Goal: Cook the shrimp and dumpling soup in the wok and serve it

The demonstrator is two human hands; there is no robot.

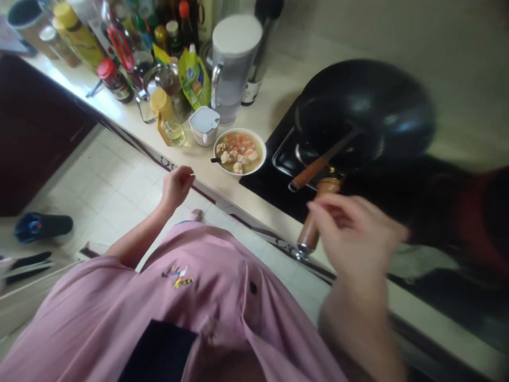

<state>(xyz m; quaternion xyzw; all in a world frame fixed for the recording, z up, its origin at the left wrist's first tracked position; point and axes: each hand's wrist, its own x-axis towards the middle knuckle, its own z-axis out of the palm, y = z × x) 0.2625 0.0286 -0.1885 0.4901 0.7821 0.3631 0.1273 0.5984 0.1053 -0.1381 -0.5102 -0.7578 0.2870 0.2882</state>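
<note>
My left hand (pixel 177 187) hangs in front of the counter edge, its fingers loosely curled with nothing visible in them. Over the stove side, my right hand (pixel 353 228) is slightly blurred, thumb and fingers drawn together in a loose curl. It is beside the wooden handle (pixel 308 231) of a black wok (pixel 374 106); whether it touches the handle cannot be made out. Inside the wok rests a spatula with a wooden grip (pixel 312 172), which sticks out over the near rim. A white bowl (pixel 260 163) of soup with meatballs and orange-red pieces stands left of the stove, a dark utensil end at its rim.
Behind the bowl are a lidded clear pitcher (pixel 234 69), a small white container (pixel 204 126) and an oil bottle (pixel 169 119). Several sauce bottles crowd the counter's left side. A dark bin (pixel 47 227) is on the tiled floor at far left.
</note>
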